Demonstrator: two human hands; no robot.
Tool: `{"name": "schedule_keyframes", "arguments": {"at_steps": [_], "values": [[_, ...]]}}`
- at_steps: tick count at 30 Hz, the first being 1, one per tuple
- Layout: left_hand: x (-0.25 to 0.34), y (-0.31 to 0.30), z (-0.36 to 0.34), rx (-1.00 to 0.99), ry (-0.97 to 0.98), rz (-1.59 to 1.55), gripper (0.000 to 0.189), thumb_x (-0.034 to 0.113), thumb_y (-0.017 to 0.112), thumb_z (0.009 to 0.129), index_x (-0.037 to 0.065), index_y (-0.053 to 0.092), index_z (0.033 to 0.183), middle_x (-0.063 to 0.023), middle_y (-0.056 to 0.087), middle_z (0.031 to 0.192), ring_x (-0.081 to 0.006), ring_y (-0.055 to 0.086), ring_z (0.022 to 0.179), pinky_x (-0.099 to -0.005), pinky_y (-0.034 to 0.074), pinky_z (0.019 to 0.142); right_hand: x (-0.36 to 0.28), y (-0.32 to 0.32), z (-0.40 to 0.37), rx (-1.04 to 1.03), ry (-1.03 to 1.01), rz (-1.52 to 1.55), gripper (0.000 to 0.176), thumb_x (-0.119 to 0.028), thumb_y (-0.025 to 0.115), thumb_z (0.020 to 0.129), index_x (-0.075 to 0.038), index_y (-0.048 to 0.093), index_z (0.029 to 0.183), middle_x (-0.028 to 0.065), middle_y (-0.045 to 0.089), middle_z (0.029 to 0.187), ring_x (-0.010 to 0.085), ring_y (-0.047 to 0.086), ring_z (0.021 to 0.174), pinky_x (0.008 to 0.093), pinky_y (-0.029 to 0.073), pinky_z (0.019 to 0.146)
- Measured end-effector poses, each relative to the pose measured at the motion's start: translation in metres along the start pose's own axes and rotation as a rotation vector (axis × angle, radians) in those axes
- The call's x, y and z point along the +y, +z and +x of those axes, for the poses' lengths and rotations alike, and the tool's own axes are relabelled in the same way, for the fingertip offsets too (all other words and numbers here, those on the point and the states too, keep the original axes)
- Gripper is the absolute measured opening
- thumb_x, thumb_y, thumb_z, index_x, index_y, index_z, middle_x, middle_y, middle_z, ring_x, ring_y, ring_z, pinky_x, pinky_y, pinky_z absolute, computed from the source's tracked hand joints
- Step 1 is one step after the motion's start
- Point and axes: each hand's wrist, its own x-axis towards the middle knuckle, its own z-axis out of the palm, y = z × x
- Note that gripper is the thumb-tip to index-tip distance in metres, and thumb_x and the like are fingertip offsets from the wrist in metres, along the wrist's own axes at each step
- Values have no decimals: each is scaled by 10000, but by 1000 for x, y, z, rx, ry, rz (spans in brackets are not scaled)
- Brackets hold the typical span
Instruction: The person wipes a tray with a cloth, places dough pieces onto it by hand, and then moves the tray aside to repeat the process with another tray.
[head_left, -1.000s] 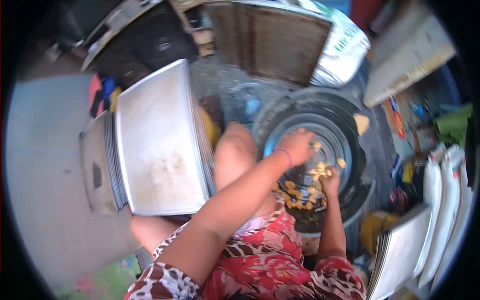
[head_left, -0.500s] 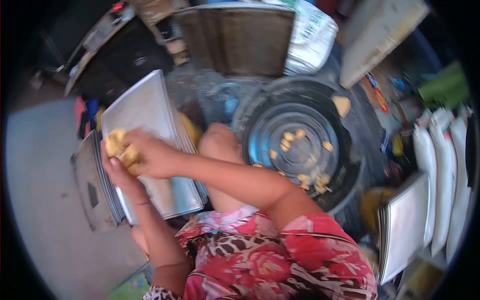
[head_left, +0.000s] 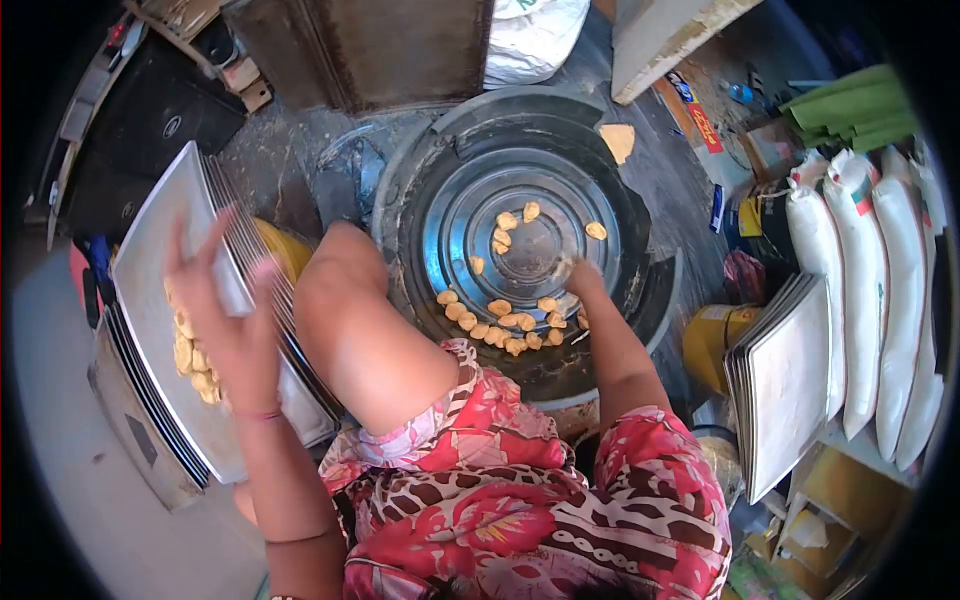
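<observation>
Fingers fanned wide on the left hand point(head_left: 228, 335), blurred, over the metal tray point(head_left: 150, 255) left of the tub point(head_left: 408, 185), with yellow lumps point(head_left: 200, 372) lying on that tray just beside it! And the right hand point(head_left: 583, 278) is down inside the tub, fingertips blurred; can't tell whether they're together or clamped on something. More lumps point(head_left: 515, 343) curve along the tub's near side, a few scattered across its middle. Right of the tub, a tray stack point(head_left: 785, 390) stands near white sacks point(head_left: 822, 260); beyond the tub, a white bag point(head_left: 535, 42).
</observation>
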Motion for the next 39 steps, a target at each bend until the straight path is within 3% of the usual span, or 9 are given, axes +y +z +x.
{"name": "schedule_keyframes", "arguments": {"at_steps": [4,6,11,13,16,22,28,36,39], "values": [[80,65,3,-296,235,-55,457,304,682,764,106,588,1165,-173,367,1399,-363,326,1304,-452,235,1066,48,67,-67,381,-10,-654,476,-169,545,840,-116,399,1289,190,568,1194,320,573,1090,488,394,960],[90,106,-16,-385,302,-161,442,307,670,774,115,582,1163,-170,360,1399,-355,329,1306,-468,247,1037,41,59,-62,-122,57,-164,417,-154,529,845,-150,417,1247,174,603,1128,331,596,1039,467,435,911],[67,150,-50,-924,258,-274,365,264,652,793,99,596,1114,-164,412,1340,-353,416,1235,-462,293,1002,36,61,-45,-194,-230,5,157,-190,598,824,-100,597,953,136,654,915,277,636,916,394,509,731],[60,150,-42,-899,229,-278,369,279,652,797,95,598,1112,-172,439,1312,-366,456,1188,-455,331,980,29,52,-34,-322,-336,1011,228,-292,628,832,-65,634,857,88,638,843,199,628,834,381,516,680],[53,153,-35,-893,79,-264,368,288,646,803,90,598,1109,-184,459,1288,-376,466,1169,-456,358,959,-10,0,-45,-472,22,959,244,-284,653,831,-49,604,873,2,620,797,120,578,708,314,478,645],[51,157,-36,-950,75,-228,380,305,631,813,71,593,1110,-175,473,1266,-355,493,1142,-457,372,943,-45,117,-72,-77,159,331,1258,-628,801,506,-125,155,1461,263,215,1449,420,211,1349,452,259,1086],[47,162,-37,-955,52,-252,408,327,625,811,72,587,1128,-182,473,1263,-362,497,1138,-468,377,939,-126,121,-129,-80,-90,114,790,-370,679,765,-351,230,1414,155,320,1395,414,382,1222,458,442,933],[45,161,-34,-1037,19,-234,415,349,614,811,79,579,1125,-205,446,1293,-367,485,1152,-499,381,926,-92,132,-42,-26,-564,439,407,-124,681,679,-118,644,1084,186,612,1031,332,619,909,414,492,819],[50,159,-30,-955,-6,-282,414,330,621,811,76,569,1133,-191,420,1321,-366,450,1183,-477,360,944,-117,65,-52,-118,-244,575,370,-49,645,678,-70,657,1047,165,675,912,286,665,802,385,526,683]]}}
